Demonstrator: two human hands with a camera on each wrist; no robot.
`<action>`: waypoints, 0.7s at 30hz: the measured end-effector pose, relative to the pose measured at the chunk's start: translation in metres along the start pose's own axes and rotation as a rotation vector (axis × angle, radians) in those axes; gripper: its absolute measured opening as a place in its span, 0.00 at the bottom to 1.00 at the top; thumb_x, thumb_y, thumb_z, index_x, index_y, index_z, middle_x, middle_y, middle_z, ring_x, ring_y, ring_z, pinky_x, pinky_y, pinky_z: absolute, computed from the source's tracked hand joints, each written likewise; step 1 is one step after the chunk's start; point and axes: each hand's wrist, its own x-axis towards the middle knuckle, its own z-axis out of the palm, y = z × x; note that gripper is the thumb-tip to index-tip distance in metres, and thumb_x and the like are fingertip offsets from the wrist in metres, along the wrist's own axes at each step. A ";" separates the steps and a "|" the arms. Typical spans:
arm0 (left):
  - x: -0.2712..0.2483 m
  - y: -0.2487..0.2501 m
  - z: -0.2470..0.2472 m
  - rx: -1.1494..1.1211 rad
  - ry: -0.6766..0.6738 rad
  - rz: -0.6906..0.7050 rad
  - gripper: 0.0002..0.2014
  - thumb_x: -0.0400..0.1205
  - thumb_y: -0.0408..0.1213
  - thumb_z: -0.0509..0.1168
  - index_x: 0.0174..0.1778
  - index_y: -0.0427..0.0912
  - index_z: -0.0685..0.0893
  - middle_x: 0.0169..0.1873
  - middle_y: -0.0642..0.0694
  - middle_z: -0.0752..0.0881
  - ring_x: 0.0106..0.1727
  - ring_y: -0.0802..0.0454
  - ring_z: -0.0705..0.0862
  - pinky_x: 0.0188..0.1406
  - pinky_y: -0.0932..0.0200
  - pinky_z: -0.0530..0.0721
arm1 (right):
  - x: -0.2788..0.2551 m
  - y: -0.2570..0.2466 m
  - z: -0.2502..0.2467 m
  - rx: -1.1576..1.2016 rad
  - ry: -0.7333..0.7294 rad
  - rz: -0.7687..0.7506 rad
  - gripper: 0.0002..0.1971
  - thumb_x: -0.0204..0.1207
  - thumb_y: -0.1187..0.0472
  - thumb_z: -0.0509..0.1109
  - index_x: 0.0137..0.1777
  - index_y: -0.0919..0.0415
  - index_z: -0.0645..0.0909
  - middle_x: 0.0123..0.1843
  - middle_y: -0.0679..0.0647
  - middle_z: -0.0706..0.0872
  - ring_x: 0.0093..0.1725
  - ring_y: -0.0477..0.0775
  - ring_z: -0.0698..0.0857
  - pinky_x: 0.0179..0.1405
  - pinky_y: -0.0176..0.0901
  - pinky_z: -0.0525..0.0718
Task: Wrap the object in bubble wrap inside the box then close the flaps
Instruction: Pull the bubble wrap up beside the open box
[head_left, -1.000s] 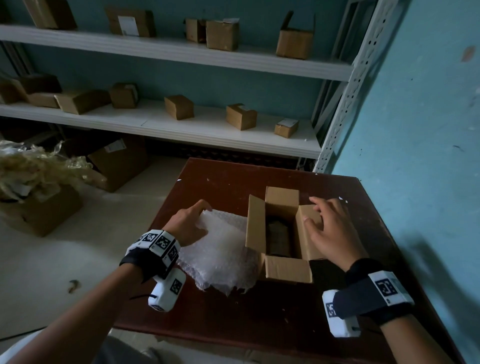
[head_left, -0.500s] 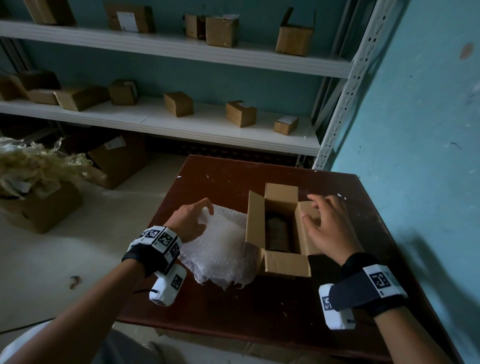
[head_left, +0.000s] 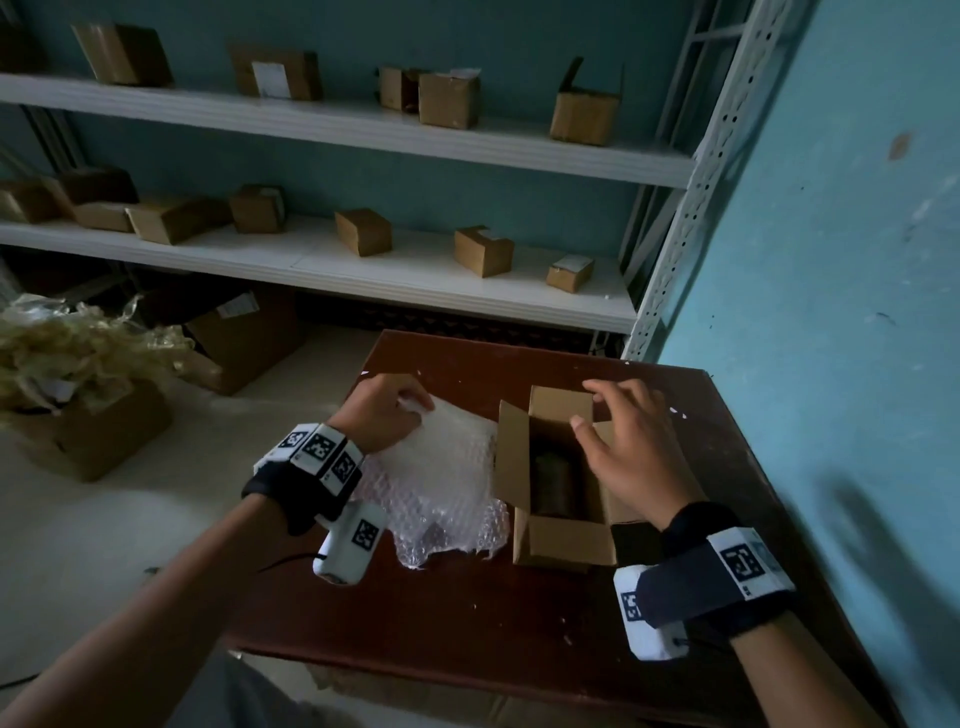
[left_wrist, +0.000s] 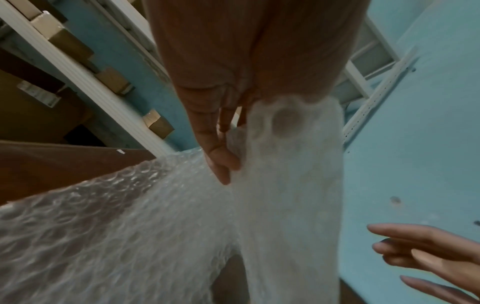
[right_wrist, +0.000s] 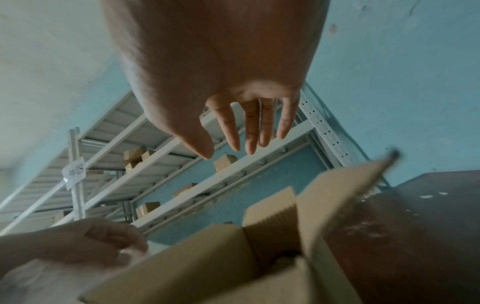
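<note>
A small open cardboard box (head_left: 563, 540) stands on the dark brown table (head_left: 493, 613), its flaps up. Inside lies a dark cylindrical object (head_left: 553, 480). To the left of the box lies a sheet of bubble wrap (head_left: 436, 483). My left hand (head_left: 384, 410) pinches the far corner of the bubble wrap (left_wrist: 285, 185) and lifts it. Over the box hovers my right hand (head_left: 623, 447), fingers spread and relaxed, holding nothing. In the right wrist view the right hand's fingers (right_wrist: 249, 127) hang above the box (right_wrist: 233, 263).
A teal wall (head_left: 841, 312) runs close along the table's right side. White shelves (head_left: 363, 260) with several small cardboard boxes stand behind. On the floor at left sit a box of crumpled packing material (head_left: 78, 374) and a larger carton (head_left: 244, 332).
My left hand has raised the bubble wrap's corner higher. My right hand has come off the box's right flap and now hovers above the opening.
</note>
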 end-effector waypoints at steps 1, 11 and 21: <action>0.002 0.004 -0.007 -0.003 0.013 0.003 0.11 0.74 0.28 0.69 0.43 0.50 0.87 0.43 0.51 0.84 0.43 0.54 0.79 0.43 0.66 0.71 | 0.001 -0.007 -0.003 0.017 -0.007 -0.027 0.23 0.81 0.48 0.63 0.74 0.53 0.72 0.63 0.50 0.73 0.65 0.51 0.71 0.64 0.51 0.77; 0.014 0.066 -0.064 -0.180 0.138 0.049 0.09 0.83 0.31 0.61 0.48 0.42 0.87 0.42 0.48 0.84 0.35 0.61 0.84 0.35 0.71 0.78 | 0.019 -0.068 -0.029 -0.024 -0.265 -0.271 0.27 0.82 0.41 0.60 0.78 0.51 0.67 0.72 0.47 0.72 0.72 0.50 0.69 0.70 0.52 0.72; 0.009 0.121 -0.094 -0.399 0.098 0.085 0.15 0.85 0.26 0.52 0.53 0.39 0.85 0.52 0.38 0.84 0.49 0.43 0.86 0.58 0.46 0.85 | 0.032 -0.082 -0.073 -0.074 -0.263 -0.321 0.48 0.69 0.29 0.67 0.84 0.51 0.55 0.80 0.51 0.64 0.77 0.53 0.67 0.74 0.52 0.72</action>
